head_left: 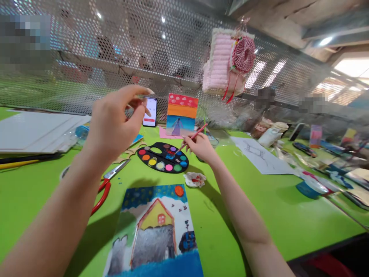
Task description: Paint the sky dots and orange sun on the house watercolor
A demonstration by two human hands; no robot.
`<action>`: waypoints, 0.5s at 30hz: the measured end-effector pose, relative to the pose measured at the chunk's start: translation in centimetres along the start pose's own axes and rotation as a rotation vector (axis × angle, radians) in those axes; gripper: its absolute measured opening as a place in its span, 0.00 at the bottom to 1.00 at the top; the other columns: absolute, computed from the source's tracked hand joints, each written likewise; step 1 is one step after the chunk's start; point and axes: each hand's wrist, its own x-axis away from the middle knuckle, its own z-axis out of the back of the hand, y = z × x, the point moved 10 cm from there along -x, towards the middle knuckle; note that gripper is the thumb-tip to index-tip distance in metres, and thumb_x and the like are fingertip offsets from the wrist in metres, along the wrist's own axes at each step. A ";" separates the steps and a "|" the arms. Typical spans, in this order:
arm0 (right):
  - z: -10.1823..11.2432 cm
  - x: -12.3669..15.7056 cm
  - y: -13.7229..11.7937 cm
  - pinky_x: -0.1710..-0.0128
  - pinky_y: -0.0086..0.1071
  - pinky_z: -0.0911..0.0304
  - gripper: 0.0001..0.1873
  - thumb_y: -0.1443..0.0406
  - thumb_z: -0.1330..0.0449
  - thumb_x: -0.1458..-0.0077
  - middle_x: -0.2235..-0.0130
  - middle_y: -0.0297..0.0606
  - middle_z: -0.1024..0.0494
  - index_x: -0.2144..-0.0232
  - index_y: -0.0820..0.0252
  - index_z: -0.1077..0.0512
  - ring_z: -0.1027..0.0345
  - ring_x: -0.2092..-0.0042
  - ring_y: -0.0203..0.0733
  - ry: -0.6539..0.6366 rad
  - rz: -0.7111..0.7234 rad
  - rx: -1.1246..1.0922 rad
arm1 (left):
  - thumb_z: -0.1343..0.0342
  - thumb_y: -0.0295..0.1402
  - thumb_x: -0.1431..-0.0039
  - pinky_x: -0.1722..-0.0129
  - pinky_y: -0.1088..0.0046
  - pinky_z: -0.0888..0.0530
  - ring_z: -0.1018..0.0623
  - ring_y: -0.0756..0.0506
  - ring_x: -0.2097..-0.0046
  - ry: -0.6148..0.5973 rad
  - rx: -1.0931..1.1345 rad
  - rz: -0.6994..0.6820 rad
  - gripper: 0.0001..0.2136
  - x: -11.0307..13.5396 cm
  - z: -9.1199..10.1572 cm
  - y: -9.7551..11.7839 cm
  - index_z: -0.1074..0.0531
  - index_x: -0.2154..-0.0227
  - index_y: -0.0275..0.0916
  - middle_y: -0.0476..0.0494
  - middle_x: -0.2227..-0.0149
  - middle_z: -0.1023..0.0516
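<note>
My right hand pinches a thin pink paintbrush, whose tip rests in a blue well of the black oval paint palette. My left hand is raised above the table, fingers loosely curved and apart, holding nothing, in front of a lit phone leaning on the mesh wall. A painting of a yellow house lies flat on the green table in front of me. A small painted canvas with a figure stands behind the palette.
Red-handled scissors lie left of the painting. A stained tissue wad sits right of the palette. White sheets stack at far left. A sketch on paper, a blue tape roll and clutter fill the right side. A pink woven ornament hangs above.
</note>
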 end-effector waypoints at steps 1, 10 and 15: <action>-0.5 -0.1 0.5 0.72 0.31 0.35 0.14 0.65 0.47 0.41 0.78 0.37 0.25 0.77 0.61 0.29 0.32 0.77 0.37 -0.002 -0.005 0.000 | 0.47 0.30 0.41 0.63 0.76 0.31 0.25 0.51 0.67 -0.001 -0.032 -0.026 0.12 0.1 0.1 0.1 0.24 0.56 0.41 0.51 0.68 0.20; -2.0 -0.1 1.7 0.71 0.33 0.35 0.15 0.63 0.48 0.41 0.77 0.38 0.24 0.77 0.58 0.30 0.30 0.75 0.42 0.035 -0.023 0.042 | 0.48 0.30 0.43 0.65 0.70 0.28 0.23 0.49 0.75 -0.014 0.021 0.067 0.12 0.0 -0.4 -3.5 0.23 0.58 0.42 0.52 0.76 0.23; -2.1 0.0 1.8 0.72 0.33 0.35 0.16 0.60 0.48 0.40 0.76 0.38 0.23 0.77 0.57 0.30 0.29 0.74 0.42 0.031 -0.017 0.045 | 0.47 0.30 0.43 0.67 0.72 0.28 0.25 0.51 0.78 -0.007 0.017 0.069 0.12 0.1 -0.4 -3.4 0.23 0.58 0.41 0.52 0.78 0.25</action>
